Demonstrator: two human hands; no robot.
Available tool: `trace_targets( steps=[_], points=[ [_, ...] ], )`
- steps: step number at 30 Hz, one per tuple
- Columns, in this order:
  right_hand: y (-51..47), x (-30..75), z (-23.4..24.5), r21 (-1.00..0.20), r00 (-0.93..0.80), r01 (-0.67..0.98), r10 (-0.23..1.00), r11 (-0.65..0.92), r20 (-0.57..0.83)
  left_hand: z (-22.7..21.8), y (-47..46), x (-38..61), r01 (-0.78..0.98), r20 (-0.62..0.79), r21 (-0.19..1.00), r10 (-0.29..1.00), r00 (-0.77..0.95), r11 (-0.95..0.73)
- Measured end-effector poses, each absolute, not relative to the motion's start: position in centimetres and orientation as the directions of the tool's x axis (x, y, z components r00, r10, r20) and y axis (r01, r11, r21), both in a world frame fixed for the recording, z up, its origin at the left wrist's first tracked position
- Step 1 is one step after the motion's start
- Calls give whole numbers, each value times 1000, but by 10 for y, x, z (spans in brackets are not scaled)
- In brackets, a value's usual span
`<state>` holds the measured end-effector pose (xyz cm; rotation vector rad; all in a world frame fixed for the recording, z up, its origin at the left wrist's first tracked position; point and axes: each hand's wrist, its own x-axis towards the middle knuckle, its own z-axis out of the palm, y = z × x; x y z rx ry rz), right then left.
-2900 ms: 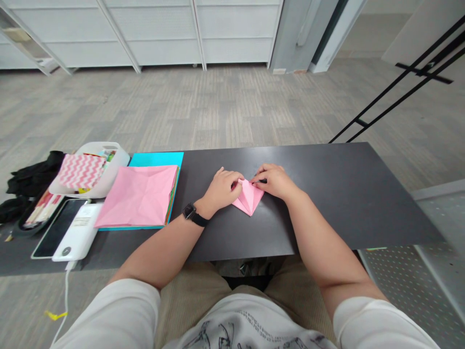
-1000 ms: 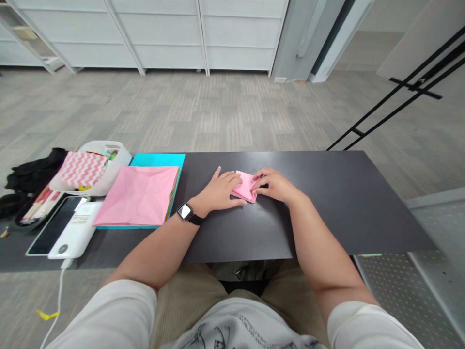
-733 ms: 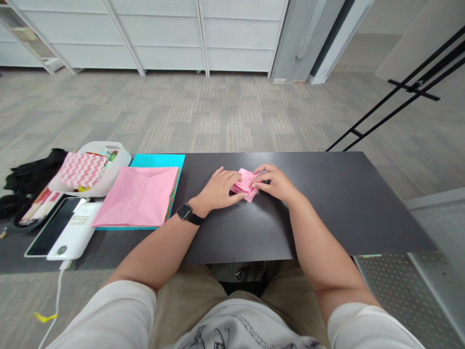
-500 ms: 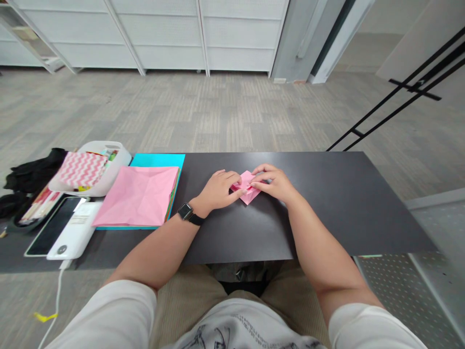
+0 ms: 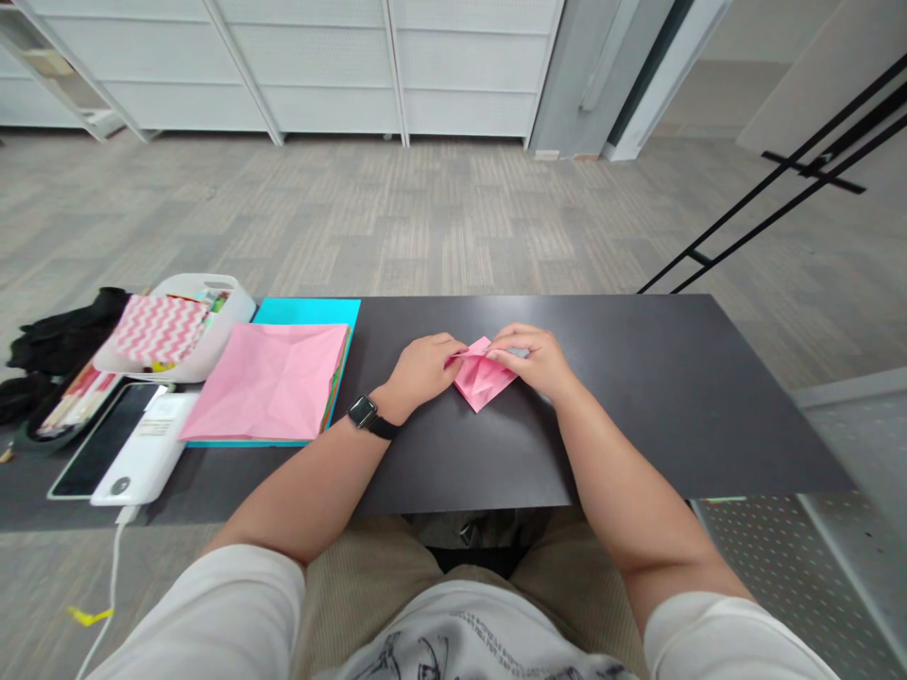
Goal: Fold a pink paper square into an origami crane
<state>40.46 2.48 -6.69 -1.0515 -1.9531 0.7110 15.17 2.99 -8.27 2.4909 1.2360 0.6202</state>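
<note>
Grey carpet tile floor, white cabinet fronts along the far wall, black metal bars at upper right. Dark table (image 5: 638, 397) runs across the view; the person sits at its near edge. Folded pink paper (image 5: 486, 385) lies on the table at mid-width, slightly nearer the far edge, shaped like a kite with its point toward the person. Left hand (image 5: 419, 370) is curled at the paper's upper left, fingers closed on that edge. Right hand (image 5: 533, 359) is curled at the upper right, fingertips pinching the top edge; the two sets of fingertips almost meet above the paper's middle. Lower point of the paper rests flat on the table, clear of both hands. Black watch (image 5: 366, 413) on the left wrist. To the left, well apart from the hands: a creased pink sheet (image 5: 273, 380) on top of a stack of coloured paper, teal sheet (image 5: 308, 311) showing at the far edge. Beyond that, a white basket (image 5: 231, 316) holding chevron-print paper (image 5: 157, 330). Near the table's left front, a phone (image 5: 106, 439) lies just beside a white power bank (image 5: 152, 449), with a cable (image 5: 106, 586) hanging down. Black cloth (image 5: 63, 335) at the far left.
</note>
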Motion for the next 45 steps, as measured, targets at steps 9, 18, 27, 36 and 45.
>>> trace_targets(
  steps=[9,18,27,36,45],
  points=[
    [29,406,-76,-644,-459,526,823,556,335,-74,27,152,752,291,367,835,467,-548],
    [33,411,-90,-482,-424,714,862,507,277,-68,15,159,745,270,256,786,557,-616],
    [33,408,-87,-469,-471,716,854,517,222,-72,16,161,800,179,288,851,495,-526],
    [31,412,-76,-530,-448,729,888,433,108,-72,22,158,719,105,582,912,397,-380],
    [30,409,-81,-651,-376,652,911,389,168,-79,24,157,704,180,603,924,338,-375]
  ],
)
